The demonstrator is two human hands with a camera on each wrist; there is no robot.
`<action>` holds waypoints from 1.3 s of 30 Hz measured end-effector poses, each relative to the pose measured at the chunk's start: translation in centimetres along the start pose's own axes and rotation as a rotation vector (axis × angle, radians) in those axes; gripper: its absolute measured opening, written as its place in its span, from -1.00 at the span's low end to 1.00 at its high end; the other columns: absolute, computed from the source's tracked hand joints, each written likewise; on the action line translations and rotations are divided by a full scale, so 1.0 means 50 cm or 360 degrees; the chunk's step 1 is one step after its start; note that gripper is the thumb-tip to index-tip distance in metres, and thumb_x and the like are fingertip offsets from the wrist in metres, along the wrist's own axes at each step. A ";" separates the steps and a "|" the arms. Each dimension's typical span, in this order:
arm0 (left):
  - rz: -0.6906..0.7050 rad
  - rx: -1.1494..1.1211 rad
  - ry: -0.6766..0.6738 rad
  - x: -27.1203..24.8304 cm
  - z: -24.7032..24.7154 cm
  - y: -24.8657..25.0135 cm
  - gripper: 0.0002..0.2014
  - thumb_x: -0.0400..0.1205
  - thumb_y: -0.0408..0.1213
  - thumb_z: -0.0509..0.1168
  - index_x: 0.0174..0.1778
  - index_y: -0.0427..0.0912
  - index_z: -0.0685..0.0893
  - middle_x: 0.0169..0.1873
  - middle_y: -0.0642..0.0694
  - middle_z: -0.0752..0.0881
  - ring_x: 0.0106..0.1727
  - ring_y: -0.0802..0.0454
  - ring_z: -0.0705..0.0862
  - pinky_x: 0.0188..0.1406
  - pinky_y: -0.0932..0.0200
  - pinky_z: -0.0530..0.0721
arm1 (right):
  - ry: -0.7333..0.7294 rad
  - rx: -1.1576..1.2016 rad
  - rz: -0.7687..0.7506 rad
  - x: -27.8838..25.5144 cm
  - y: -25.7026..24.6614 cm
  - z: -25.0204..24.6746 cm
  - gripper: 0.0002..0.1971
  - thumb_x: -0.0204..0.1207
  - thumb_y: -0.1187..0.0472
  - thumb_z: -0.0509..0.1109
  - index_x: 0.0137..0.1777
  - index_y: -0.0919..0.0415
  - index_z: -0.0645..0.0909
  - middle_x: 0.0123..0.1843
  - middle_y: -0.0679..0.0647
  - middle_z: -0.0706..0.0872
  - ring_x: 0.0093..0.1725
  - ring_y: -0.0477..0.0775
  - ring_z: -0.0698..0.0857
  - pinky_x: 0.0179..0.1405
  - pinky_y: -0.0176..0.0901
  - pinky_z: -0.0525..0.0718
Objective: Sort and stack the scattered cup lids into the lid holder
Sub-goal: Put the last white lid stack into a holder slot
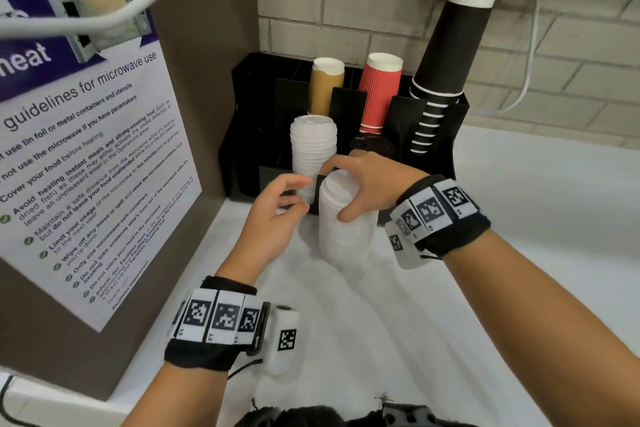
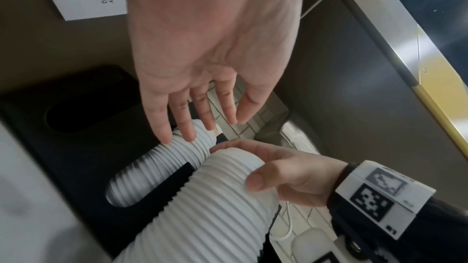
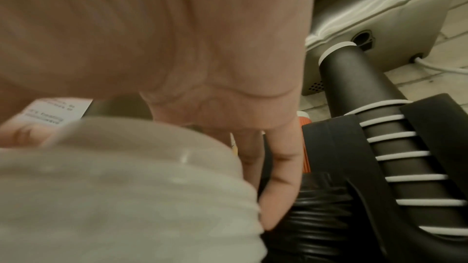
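Fingers of your right hand (image 1: pixel 367 180) curl over the top of a loose white lid stack (image 1: pixel 346 229), just in front of the black lid holder (image 1: pixel 249 135). Your left hand (image 1: pixel 277 215), fingers relaxed, touches the slotted lid stack (image 1: pixel 313 146).

Tall stack of white ribbed lids (image 1: pixel 346 222) stands upright under my right hand (image 1: pixel 367 180), thumb on its near side, fingers (image 1: pixel 332 165) curled over the top. Second white lid stack (image 1: pixel 313 146), narrower, sits upright in the black lid holder (image 1: pixel 242 149) slot, just past my left hand (image 1: pixel 277 215) fingertips, touching them. Black lids (image 3: pixel 321 209) are stacked in the next slot, beyond my right fingers.
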State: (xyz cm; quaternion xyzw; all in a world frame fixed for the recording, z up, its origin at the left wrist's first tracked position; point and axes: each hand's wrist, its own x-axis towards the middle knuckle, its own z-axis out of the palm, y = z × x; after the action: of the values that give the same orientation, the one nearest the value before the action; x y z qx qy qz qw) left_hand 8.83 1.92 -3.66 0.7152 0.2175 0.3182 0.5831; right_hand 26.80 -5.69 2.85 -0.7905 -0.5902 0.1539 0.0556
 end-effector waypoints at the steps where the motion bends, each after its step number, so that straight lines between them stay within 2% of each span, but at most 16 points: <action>1: 0.0009 -0.0012 0.0014 -0.001 0.001 0.003 -0.64 0.66 -0.47 0.28 0.12 0.17 0.61 0.18 0.19 0.65 0.20 0.13 0.65 0.09 0.40 0.57 | 0.0035 0.0042 0.0000 -0.005 0.002 -0.005 -0.23 0.21 -0.04 0.61 0.44 -0.15 0.38 0.22 0.06 0.49 0.19 0.11 0.54 0.16 0.04 0.66; 3: 0.0012 -0.0057 0.0041 -0.002 0.003 0.011 -0.67 0.64 -0.36 0.36 0.21 0.16 0.59 0.25 0.14 0.62 0.26 0.11 0.64 0.13 0.36 0.58 | 0.0175 0.0160 -0.0025 -0.018 0.006 -0.019 -0.25 0.22 -0.03 0.61 0.43 -0.11 0.39 0.27 0.06 0.51 0.25 0.10 0.53 0.23 0.02 0.62; 4: 0.0009 -0.0087 0.0034 -0.003 0.005 0.017 -0.62 0.61 -0.25 0.41 0.30 0.16 0.56 0.31 0.12 0.60 0.31 0.12 0.62 0.17 0.34 0.59 | 0.0262 0.0252 -0.0063 -0.027 0.007 -0.025 -0.25 0.23 -0.01 0.61 0.43 -0.09 0.41 0.29 0.05 0.53 0.27 0.08 0.53 0.25 -0.01 0.60; 6: 0.0029 -0.0162 -0.0049 -0.005 0.014 0.030 -0.35 0.45 -0.06 0.49 0.46 0.22 0.43 0.42 0.11 0.53 0.42 0.15 0.55 0.35 0.20 0.58 | 0.0396 0.0544 -0.0166 -0.048 0.001 -0.032 -0.29 0.27 0.05 0.63 0.42 -0.07 0.44 0.26 -0.05 0.56 0.26 -0.01 0.55 0.23 -0.15 0.57; 8: 0.0079 -0.0249 -0.0165 -0.007 0.026 0.046 -0.14 0.35 -0.01 0.62 0.49 0.33 0.29 0.51 0.09 0.47 0.50 0.11 0.50 0.48 0.01 0.53 | 0.0429 0.0861 -0.0247 -0.071 -0.016 -0.029 -0.32 0.30 0.09 0.63 0.41 -0.13 0.46 0.23 -0.14 0.57 0.20 -0.14 0.59 0.14 -0.30 0.60; 9: 0.0112 -0.0292 -0.0211 -0.007 0.033 0.053 -0.10 0.32 -0.02 0.65 0.49 0.37 0.26 0.55 0.06 0.44 0.53 0.08 0.49 0.50 -0.05 0.52 | 0.0429 0.0970 -0.0278 -0.081 -0.024 -0.025 -0.33 0.31 0.10 0.64 0.40 -0.16 0.46 0.22 -0.15 0.58 0.18 -0.17 0.62 0.12 -0.31 0.63; 13: 0.0185 -0.0356 -0.0242 -0.009 0.042 0.067 -0.02 0.26 -0.05 0.60 0.60 0.24 0.28 0.59 0.03 0.40 0.51 0.01 0.52 0.43 -0.17 0.58 | 0.0418 0.1202 -0.0338 -0.111 -0.038 -0.009 -0.34 0.32 0.07 0.63 0.41 -0.19 0.46 0.23 -0.06 0.62 0.18 -0.11 0.67 0.21 -0.13 0.68; 15: 0.0197 -0.0394 -0.0264 -0.008 0.037 0.065 -0.03 0.24 -0.10 0.62 0.58 0.24 0.34 0.57 0.03 0.42 0.46 -0.04 0.58 0.37 -0.19 0.63 | 0.0376 0.1268 -0.0341 -0.120 -0.035 -0.011 -0.31 0.30 0.03 0.61 0.43 -0.20 0.45 0.26 -0.05 0.62 0.23 -0.11 0.66 0.27 -0.05 0.66; 18: 0.0240 -0.0402 -0.0284 -0.007 0.035 0.066 -0.09 0.19 -0.13 0.65 0.47 0.33 0.43 0.50 0.09 0.48 0.39 0.00 0.63 0.22 -0.09 0.74 | 0.0341 0.1250 -0.0345 -0.127 -0.029 -0.017 -0.28 0.29 0.03 0.60 0.46 -0.16 0.43 0.30 -0.04 0.63 0.30 -0.09 0.63 0.33 0.00 0.63; 22: 0.0281 -0.0439 -0.0243 -0.003 0.043 0.069 -0.15 0.16 -0.15 0.66 0.34 0.43 0.48 0.41 0.13 0.51 0.37 0.02 0.63 0.05 0.09 0.76 | 0.0416 0.1285 -0.0361 -0.129 -0.033 -0.022 -0.29 0.26 0.08 0.63 0.43 -0.04 0.46 0.30 -0.12 0.63 0.30 -0.13 0.63 0.31 -0.09 0.64; 28: 0.0274 -0.0397 -0.0252 0.004 0.043 0.071 -0.10 0.16 -0.20 0.67 0.38 0.38 0.45 0.41 0.17 0.50 0.39 0.02 0.61 0.10 0.09 0.76 | 0.0510 0.1278 -0.0273 -0.129 -0.031 -0.012 -0.25 0.16 0.00 0.67 0.40 -0.11 0.49 0.26 -0.06 0.66 0.24 -0.09 0.67 0.29 0.05 0.66; 31: 0.0275 -0.0359 -0.0259 0.006 0.048 0.070 -0.09 0.16 -0.15 0.66 0.41 0.37 0.42 0.38 0.25 0.52 0.40 0.03 0.61 0.27 -0.05 0.71 | 0.0584 0.1281 -0.0253 -0.129 -0.030 -0.003 -0.26 0.18 0.05 0.68 0.38 -0.08 0.49 0.24 -0.04 0.67 0.22 -0.08 0.68 0.26 -0.01 0.68; 33: 0.0289 -0.0343 -0.0277 0.009 0.050 0.066 -0.06 0.18 -0.21 0.68 0.43 0.35 0.40 0.40 0.26 0.52 0.42 0.04 0.59 0.35 -0.09 0.66 | 0.0633 0.1280 -0.0251 -0.128 -0.030 0.002 -0.28 0.21 0.11 0.69 0.38 -0.05 0.48 0.22 -0.04 0.66 0.19 -0.11 0.69 0.22 -0.10 0.70; 35: 0.0304 -0.0346 -0.0282 0.013 0.049 0.062 -0.04 0.22 -0.28 0.69 0.46 0.36 0.37 0.44 0.22 0.48 0.45 0.11 0.57 0.39 -0.01 0.62 | 0.0683 0.1290 -0.0271 -0.128 -0.027 0.001 -0.28 0.23 0.15 0.69 0.38 -0.03 0.46 0.22 -0.04 0.66 0.19 -0.11 0.69 0.15 -0.13 0.72; 36: 0.0304 -0.0356 -0.0265 0.015 0.046 0.061 -0.06 0.25 -0.25 0.68 0.45 0.38 0.36 0.46 0.20 0.46 0.45 0.15 0.55 0.40 0.08 0.61 | 0.0730 0.1298 -0.0277 -0.127 -0.021 -0.002 -0.28 0.23 0.17 0.69 0.38 -0.02 0.45 0.23 -0.04 0.65 0.19 -0.11 0.69 0.12 -0.13 0.73; 39: 0.0279 -0.0357 -0.0099 0.020 0.035 0.061 -0.32 0.38 -0.07 0.50 0.42 0.32 0.41 0.44 0.15 0.49 0.43 0.16 0.57 0.31 0.30 0.61 | 0.1008 0.1330 -0.0204 -0.125 0.026 -0.024 -0.29 0.21 0.16 0.70 0.30 -0.06 0.42 0.27 -0.03 0.62 0.21 -0.06 0.67 0.05 -0.16 0.72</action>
State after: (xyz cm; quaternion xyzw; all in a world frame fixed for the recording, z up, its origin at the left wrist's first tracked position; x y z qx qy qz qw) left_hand 10.56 0.70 -0.69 0.6712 0.0990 0.3679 0.6359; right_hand 26.77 -11.91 4.75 -0.6710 -0.4801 0.1261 0.5508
